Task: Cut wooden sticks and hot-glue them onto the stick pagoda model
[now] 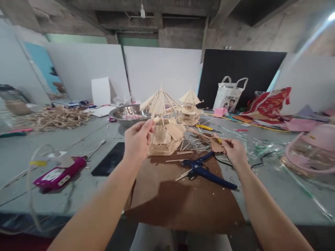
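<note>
My left hand (138, 140) is closed at the left side of a pagoda model (162, 137) built from thin wooden sticks, its fingertips at the posts under the pointed roof. The model stands upright near the far edge of a brown board. Off to the right, my right hand (236, 152) is closed in a pinch on a small yellow-ended thing (220, 141), mostly hidden by the fingers, above crumpled brown scraps (211, 140). Between the hands lies a blue-handled cutter (200, 168) among loose sticks (183, 174). A second stick pagoda (190, 113) stands behind.
A steel bowl (128, 115) and a black tablet (110, 160) lie left of the model, with a purple power strip (61, 174) beyond. Yellow-handled pliers (205, 127), a pink-lidded container (311, 150) and plastic scraps are on the right. A black cord runs near my right hand.
</note>
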Motion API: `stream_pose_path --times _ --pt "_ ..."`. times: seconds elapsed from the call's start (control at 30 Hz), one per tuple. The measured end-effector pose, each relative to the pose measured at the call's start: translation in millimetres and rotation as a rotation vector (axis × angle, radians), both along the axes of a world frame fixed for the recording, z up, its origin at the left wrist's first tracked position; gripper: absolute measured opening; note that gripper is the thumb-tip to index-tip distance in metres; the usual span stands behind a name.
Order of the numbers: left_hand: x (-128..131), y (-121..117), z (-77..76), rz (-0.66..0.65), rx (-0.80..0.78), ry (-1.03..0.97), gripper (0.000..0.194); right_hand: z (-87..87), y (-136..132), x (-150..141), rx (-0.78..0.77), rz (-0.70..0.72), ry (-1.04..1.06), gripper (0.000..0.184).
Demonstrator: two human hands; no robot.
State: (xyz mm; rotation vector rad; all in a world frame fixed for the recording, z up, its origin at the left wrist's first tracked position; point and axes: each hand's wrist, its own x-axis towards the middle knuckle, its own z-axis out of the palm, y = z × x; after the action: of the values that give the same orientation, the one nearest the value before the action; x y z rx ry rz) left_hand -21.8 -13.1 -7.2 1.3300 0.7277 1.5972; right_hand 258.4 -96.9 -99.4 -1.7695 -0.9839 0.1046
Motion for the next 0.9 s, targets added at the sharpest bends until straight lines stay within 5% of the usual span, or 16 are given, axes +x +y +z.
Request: stream_pose_path --times 0.13,0.27,0.47,0.63,0.9 --pt "33.8 -22.8 -31.2 -0.203 -0.067 0.125 0.020 -1.0 -0.9 21.4 -0.240 -0.200 -0.246 0.025" --pt "51.7 -24.0 -61.3 -0.311 -0.217 0.205 0.019 -5.8 -2.1 40.1 -0.437 -0.347 -0.249 0.029" --pt "50.5 -11.8 -77.9 -0.338 -0.330 0.221 0.020 -20.9 -4.0 57.6 -0.623 -0.414 -0.171 0.036" --pt "51.8 -11.2 -82.2 -0.388 -0.370 0.247 0.024 -32.7 -1.3 60.6 -0.608 -0.395 -0.097 0.045" --pt "50.8 -8.8 -84.5 -0.433 -0.385 0.225 0.025 -39.7 5.7 75.0 -0.419 -0.311 0.055 0.021"
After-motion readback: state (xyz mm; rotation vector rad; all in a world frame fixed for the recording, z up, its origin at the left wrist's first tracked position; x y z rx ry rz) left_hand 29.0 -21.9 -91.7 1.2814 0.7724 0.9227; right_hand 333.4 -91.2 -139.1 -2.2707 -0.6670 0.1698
